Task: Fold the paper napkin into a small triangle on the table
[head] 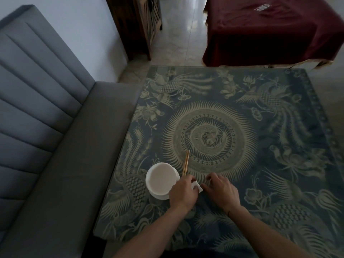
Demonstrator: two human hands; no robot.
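- While both hands meet near the person's edge of the bench (279, 127), only a small white patch of the paper napkin (197, 187) shows between them, just right of the white bowl (161, 178); it seems to lie on the patterned bench top.
- Left hand (183, 192): curled over the napkin's left part, thumb and fingers apparently pinching it — the grip looks closed on the paper, though the contact itself is partly hidden.
- Right hand (220, 189): fingers bent down at the napkin's right edge; whether this grip pinches the paper or merely presses it flat cannot be told.
- Chopsticks (185, 162): lying just beyond the left hand, their near ends beside the bowl's rim, clear of the fold.
- Handling, as a judgement: the napkin should be very light, limp and easily torn — best taken at corners or along an edge with fingertips, then creased by pressing against the bench.
- How far the folding has gone cannot be read here.
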